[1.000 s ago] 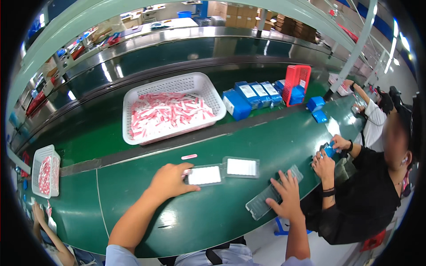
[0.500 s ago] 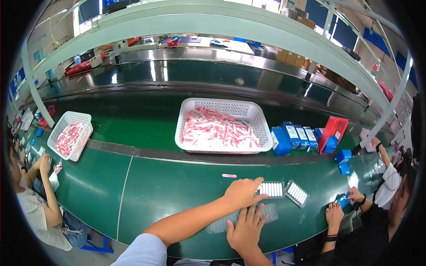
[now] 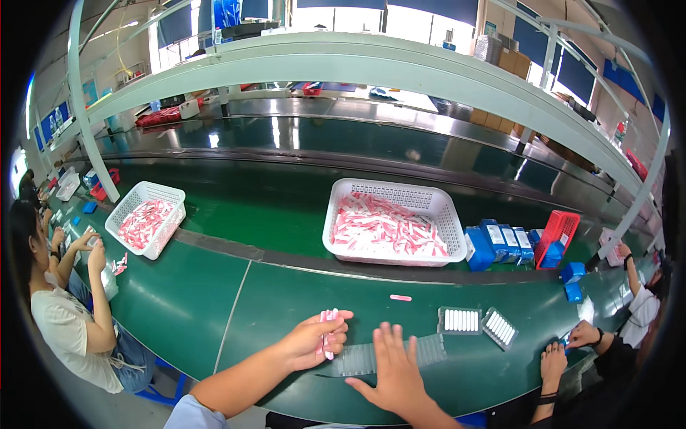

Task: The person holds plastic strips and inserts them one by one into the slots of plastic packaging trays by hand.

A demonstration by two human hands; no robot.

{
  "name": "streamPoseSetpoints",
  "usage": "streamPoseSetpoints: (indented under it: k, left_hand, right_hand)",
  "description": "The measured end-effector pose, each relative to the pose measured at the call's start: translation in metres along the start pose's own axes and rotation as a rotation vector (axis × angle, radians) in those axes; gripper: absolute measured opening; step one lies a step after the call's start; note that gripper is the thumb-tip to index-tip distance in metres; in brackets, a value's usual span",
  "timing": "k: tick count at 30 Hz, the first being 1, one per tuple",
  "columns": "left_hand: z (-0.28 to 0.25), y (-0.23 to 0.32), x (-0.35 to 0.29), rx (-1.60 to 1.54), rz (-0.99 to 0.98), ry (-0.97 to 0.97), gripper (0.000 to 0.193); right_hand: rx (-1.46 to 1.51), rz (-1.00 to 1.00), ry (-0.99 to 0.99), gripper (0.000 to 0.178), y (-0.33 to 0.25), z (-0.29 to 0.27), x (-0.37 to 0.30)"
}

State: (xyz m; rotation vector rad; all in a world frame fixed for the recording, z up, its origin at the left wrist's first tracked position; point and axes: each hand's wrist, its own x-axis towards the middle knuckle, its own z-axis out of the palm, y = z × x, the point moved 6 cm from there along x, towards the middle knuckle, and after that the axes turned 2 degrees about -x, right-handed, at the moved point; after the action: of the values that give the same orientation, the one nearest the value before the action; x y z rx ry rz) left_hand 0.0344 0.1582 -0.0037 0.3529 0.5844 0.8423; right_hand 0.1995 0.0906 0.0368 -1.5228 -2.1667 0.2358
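Observation:
My left hand [image 3: 309, 344] is closed around a few slim pink-and-white sticks [image 3: 328, 333], held upright above the green work surface. Just to its right, my right hand [image 3: 397, 372] lies with fingers spread over a row of clear plastic trays [image 3: 357, 360]. Those ribbed trays stick out on both sides of the hand, and the palm hides their middle. Beyond them on the right sit two clear trays filled with white sticks, one straight [image 3: 459, 321] and one tilted [image 3: 499, 328]. A single pink stick [image 3: 401, 298] lies ahead of my right hand.
A large white basket [image 3: 391, 259] heaped with pink-and-white sticks stands ahead; a similar basket [image 3: 158, 247] is at left. Blue boxes [image 3: 493, 244] and a red basket [image 3: 559, 236] are at right. Co-workers sit on both sides, the right one's hands [image 3: 554, 363] nearby.
My left hand has moved left, away from the filled tray, and now shows pink-and-white sticks in its grip. My right hand stays on the clear trays. The whole view has shifted.

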Motion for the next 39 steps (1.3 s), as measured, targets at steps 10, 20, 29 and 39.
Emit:
streamPoseSetpoints:
  k: [10,20,29,39]
  left_hand:
    - [-0.037,0.009,0.002,-0.272,0.04,-0.054,0.024]
    - [-0.026,-0.006,-0.015,-0.279,-0.014,-0.149,0.025]
    - [-0.028,-0.022,-0.013,-0.184,0.003,-0.173,0.017]
    - [-0.024,-0.03,-0.018,0.101,-0.126,-0.1,0.027]
  right_hand:
    - [-0.292,-0.205,-0.183,0.074,-0.002,0.043,-0.002]
    - [0.268,-0.328,0.018,0.085,-0.058,-0.004,0.034]
    - [0.25,-0.226,-0.13,0.085,-0.044,0.03,0.061]
    - [0.679,-0.042,-0.307,0.074,-0.025,0.019,0.063]
